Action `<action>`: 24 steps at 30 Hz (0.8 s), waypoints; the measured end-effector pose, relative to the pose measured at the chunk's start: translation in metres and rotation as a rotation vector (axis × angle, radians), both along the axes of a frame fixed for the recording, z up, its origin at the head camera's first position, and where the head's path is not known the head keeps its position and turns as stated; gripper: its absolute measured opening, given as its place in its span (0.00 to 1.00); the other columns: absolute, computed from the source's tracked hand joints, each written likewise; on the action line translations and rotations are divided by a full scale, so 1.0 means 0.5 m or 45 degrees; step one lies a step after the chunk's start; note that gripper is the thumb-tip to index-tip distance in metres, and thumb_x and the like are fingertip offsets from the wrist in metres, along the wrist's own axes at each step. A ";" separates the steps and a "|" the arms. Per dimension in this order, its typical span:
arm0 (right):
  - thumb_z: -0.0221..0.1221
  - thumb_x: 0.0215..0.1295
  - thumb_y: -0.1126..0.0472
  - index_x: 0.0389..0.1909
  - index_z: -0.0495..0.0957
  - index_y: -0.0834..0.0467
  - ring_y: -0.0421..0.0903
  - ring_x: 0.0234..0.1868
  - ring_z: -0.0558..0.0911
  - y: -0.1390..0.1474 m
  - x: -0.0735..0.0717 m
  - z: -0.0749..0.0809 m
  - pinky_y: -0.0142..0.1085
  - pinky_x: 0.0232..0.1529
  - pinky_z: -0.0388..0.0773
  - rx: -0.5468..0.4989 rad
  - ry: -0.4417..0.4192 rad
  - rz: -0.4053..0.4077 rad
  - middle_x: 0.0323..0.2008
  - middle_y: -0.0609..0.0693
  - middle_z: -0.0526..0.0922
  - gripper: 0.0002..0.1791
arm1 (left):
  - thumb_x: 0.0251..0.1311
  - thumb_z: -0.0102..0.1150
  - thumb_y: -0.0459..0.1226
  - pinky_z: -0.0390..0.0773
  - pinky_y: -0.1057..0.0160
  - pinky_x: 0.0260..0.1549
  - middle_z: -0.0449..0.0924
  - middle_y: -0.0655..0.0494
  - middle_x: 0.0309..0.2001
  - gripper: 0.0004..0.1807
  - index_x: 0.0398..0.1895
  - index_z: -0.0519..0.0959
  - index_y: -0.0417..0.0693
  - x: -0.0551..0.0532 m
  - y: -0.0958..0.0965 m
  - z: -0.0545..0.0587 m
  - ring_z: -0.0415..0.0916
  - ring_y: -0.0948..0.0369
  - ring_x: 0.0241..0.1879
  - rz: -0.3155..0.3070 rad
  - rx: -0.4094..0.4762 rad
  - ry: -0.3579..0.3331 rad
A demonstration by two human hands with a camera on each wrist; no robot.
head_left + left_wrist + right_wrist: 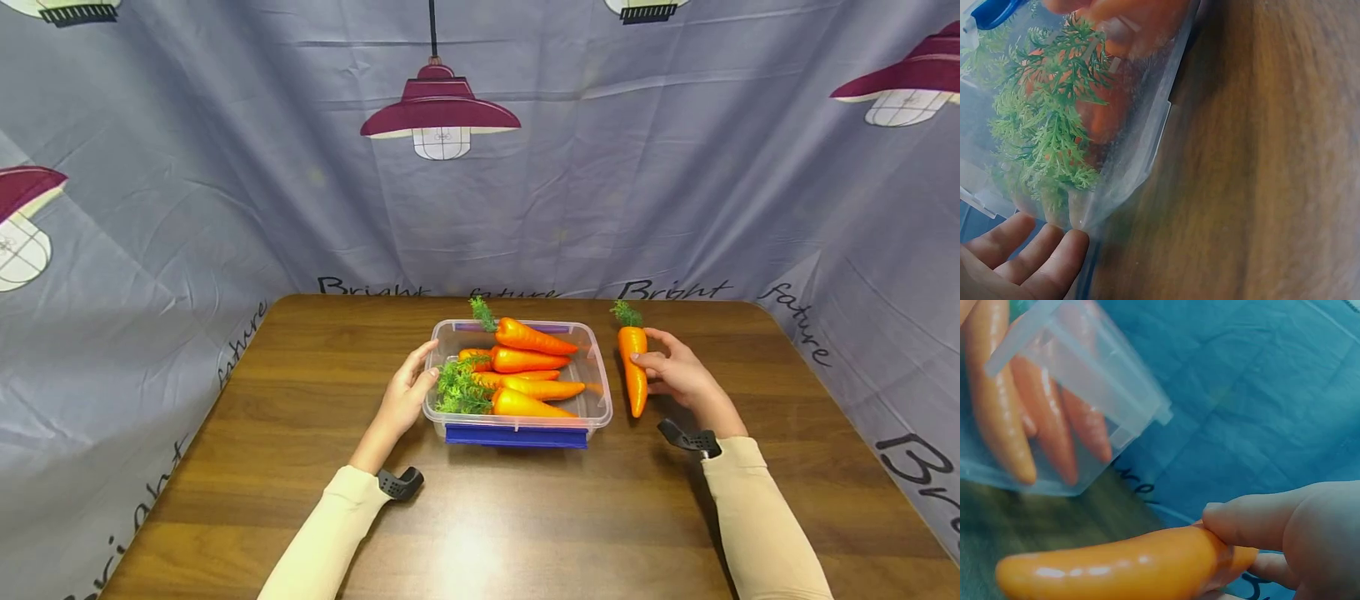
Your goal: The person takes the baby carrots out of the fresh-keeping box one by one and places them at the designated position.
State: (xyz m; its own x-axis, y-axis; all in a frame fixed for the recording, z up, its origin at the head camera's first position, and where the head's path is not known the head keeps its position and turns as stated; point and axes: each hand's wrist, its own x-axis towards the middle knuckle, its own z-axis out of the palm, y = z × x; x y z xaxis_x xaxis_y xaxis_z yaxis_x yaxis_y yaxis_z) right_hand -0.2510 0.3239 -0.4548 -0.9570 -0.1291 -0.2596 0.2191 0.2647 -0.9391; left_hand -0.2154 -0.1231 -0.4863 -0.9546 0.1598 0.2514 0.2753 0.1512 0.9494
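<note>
A clear plastic box (600, 392) with a blue clasp (517, 436) along its front holds several orange carrots (525, 382) with green leafy tops (461, 387). The topmost carrot's leafy end sticks out over the back rim. My left hand (405, 392) is at the box's left side; in the left wrist view its fingertips (1072, 247) touch the clear wall. To the right of the box, my right hand (684, 375) pinches a single carrot (636, 387), its leafy top pointing away and its tip toward me. The right wrist view shows the thumb (1241, 519) pressed on this carrot.
Everything is on a brown wooden table (315, 417). A grey-blue curtain (300, 192) printed with lamps and lettering hangs behind the table and on both sides. Each wrist wears a black strap (401, 483).
</note>
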 end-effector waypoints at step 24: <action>0.59 0.71 0.63 0.78 0.47 0.67 0.37 0.34 0.78 -0.027 0.005 -0.022 0.40 0.39 0.88 0.260 0.030 -0.041 0.56 0.69 0.74 0.43 | 0.74 0.46 0.29 0.65 0.40 0.72 0.60 0.37 0.77 0.27 0.75 0.63 0.38 0.000 0.001 0.003 0.57 0.41 0.77 -0.001 0.024 0.003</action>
